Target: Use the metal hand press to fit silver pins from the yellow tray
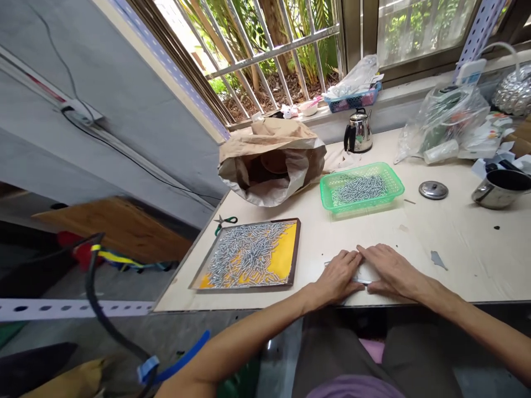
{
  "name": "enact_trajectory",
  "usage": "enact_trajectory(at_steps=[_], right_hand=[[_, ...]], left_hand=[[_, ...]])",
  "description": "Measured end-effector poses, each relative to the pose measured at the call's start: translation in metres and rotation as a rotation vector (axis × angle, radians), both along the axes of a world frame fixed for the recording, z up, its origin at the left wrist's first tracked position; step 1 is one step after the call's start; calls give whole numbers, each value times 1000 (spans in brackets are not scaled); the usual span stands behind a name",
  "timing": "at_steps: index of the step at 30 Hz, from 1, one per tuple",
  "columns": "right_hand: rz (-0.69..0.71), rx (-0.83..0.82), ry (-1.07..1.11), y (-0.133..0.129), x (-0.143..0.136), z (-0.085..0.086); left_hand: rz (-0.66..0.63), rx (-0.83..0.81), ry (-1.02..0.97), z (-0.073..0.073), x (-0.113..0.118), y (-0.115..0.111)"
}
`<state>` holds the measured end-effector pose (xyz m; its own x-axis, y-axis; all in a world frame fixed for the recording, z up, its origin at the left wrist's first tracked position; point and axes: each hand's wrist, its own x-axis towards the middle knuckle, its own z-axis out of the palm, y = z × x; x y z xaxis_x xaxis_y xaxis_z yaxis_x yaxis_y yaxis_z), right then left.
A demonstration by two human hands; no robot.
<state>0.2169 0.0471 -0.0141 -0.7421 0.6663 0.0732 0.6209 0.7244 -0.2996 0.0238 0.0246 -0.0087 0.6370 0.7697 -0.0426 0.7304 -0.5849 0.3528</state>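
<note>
Near the table's front edge, my left hand [338, 277] and my right hand [392, 275] lie close together with bent fingers, their fingertips almost meeting. Both are closed on a small flat, clear or whitish piece [367, 272]; the fingers cover much of it, and its kind is unclear. To the left lies a shallow tray [295, 251] with a yellow bottom, holding a heap of small silvery metal rods [249, 254], perhaps screws. Behind my hands stands a green plastic basket [327, 205] with more such metal pieces [363, 189] in it.
A crumpled brown paper bag [269, 132] gapes behind the tray. Green-handled scissors [227, 220] lie by the tray's far left corner. Further back are a metal kettle [360, 131], a round lid [433, 189], a steel pot [495, 193] and a filled plastic bag [448, 119].
</note>
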Motion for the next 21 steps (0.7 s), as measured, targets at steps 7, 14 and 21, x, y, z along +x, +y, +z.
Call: enact_trajectory(at_steps=[7,14,21], right_hand=[[-18,43,-105,-1,3,12],[-111,95,-94,-5,-6,0],[-7,12,-106,28,16,11]], left_hand=[[94,6,-32,-9,3,-1],[204,60,-44,-20,11,1],[251,264,-136,-38,24,-32]])
